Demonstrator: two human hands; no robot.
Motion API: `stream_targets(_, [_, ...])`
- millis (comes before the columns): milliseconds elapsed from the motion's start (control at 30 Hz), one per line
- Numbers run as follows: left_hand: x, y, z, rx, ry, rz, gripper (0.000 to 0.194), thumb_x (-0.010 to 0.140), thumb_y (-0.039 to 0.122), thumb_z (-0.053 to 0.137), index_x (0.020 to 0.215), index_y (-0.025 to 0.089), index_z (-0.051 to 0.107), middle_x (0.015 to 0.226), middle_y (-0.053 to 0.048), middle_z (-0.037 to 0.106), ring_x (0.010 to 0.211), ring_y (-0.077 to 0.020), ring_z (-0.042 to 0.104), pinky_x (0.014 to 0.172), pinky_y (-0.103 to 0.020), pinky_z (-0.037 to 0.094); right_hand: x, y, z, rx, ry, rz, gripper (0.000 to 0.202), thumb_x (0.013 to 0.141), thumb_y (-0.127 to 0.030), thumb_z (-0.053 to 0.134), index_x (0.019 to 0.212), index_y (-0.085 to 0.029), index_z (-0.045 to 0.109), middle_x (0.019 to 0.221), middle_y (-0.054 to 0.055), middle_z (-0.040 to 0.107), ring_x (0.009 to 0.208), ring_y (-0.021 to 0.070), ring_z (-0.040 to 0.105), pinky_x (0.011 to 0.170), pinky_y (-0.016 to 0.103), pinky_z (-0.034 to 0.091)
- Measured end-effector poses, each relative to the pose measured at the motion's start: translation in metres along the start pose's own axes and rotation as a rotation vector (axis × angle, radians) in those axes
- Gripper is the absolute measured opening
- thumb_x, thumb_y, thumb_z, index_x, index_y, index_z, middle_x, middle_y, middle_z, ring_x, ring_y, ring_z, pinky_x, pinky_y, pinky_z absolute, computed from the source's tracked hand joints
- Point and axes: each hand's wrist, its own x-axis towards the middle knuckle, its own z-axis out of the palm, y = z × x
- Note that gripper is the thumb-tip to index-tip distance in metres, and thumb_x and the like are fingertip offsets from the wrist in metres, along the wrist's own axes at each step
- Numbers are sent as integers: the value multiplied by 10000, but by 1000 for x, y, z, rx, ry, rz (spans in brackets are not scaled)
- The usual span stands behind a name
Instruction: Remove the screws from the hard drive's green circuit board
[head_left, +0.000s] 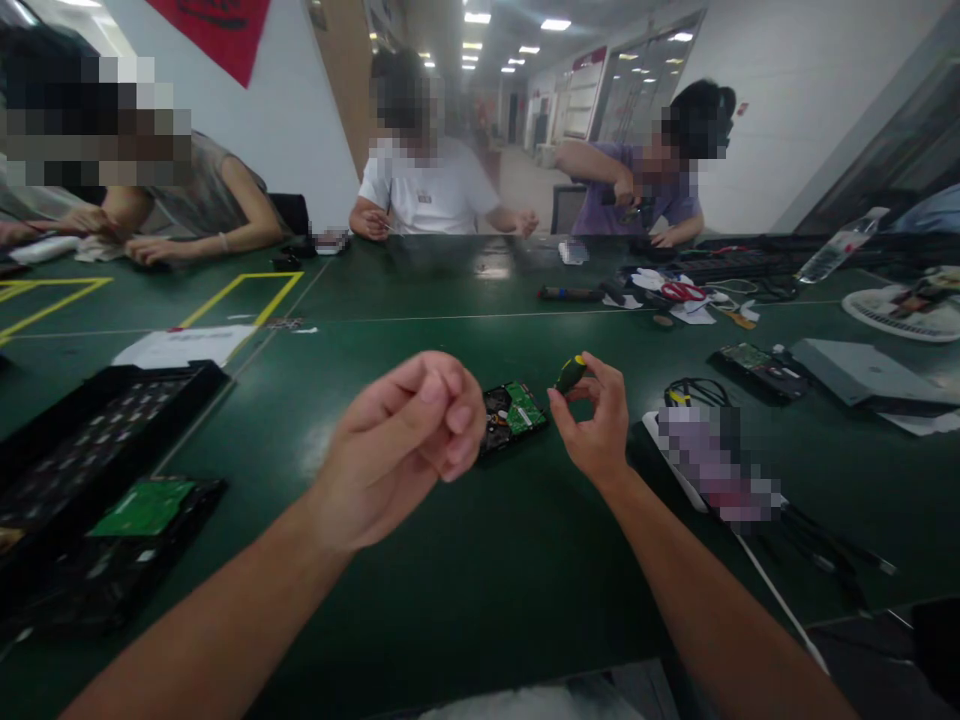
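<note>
My right hand (596,425) pinches a short screwdriver (571,374) with a dark green and yellow handle between thumb and fingers. Its blade cannot be made out. On the green table, between my two hands, lies a hard drive (515,415) with its circuit board facing up. My left hand (405,445) is raised in front of that drive and covers its left side. Its fingers are curled in, thumb pressed against the fingertips; whatever they hold, if anything, is too small or hidden to name.
To the left are a black tray (97,430) and a larger device with a green board (142,507). A phone-like device (712,465), cables, another drive (757,370) and a grey box (877,375) lie right. A bottle (841,247) stands tilted farther back. Several people sit across.
</note>
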Motion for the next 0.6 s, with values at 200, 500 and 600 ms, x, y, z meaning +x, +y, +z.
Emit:
stream_targets(200, [12, -29, -10, -270, -71, -136, 192, 945, 276, 767, 939, 167, 608, 791, 22, 483, 608, -68, 464, 520, -180, 397, 0, 1, 2, -8, 2, -3, 698, 911, -245, 740, 1544, -307, 453, 1359, 123, 569, 946, 236, 709, 788, 443, 672])
stream_targets(500, [10, -37, -14, -332, -99, -178, 279, 898, 354, 838, 939, 169, 633, 763, 23, 574, 585, -71, 536, 514, -178, 440, -1, 7, 1, -31, 20, 29, 722, 870, -276, 808, 1507, -294, 469, 1339, 122, 566, 903, 221, 693, 763, 435, 673])
stream_targets(600, [21, -50, -32, -132, -76, -87, 402, 821, 425, 899, 854, 166, 593, 773, -9, 686, 551, -91, 602, 477, -186, 458, -1, 5, 1, -24, 11, 8, 730, 870, -255, 806, 1514, -306, 468, 1341, 118, 570, 949, 238, 702, 764, 436, 673])
